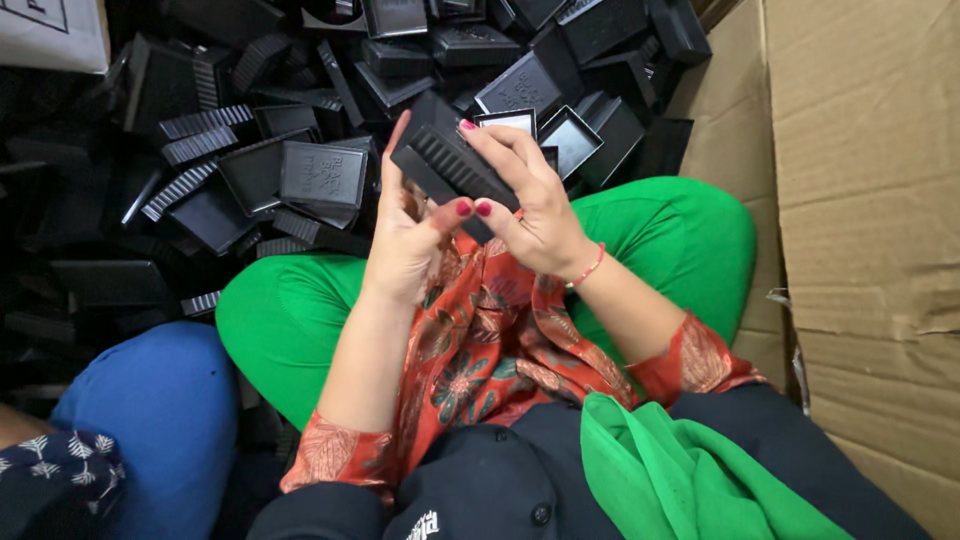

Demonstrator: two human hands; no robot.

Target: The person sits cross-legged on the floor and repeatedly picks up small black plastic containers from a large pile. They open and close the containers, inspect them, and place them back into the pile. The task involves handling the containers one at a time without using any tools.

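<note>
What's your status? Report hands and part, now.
Left hand and right hand both gripping one black ribbed plastic box. Pile of black plastic boxes ahead. Nothing blocking.

A ribbed box (455, 165) sits between the left hand (405, 235) and right hand (530, 205), above the lap. A heap of similar boxes (300, 120) spreads from nine to twelve o'clock. Cardboard sheets (860, 200) lie at three o'clock.
</note>
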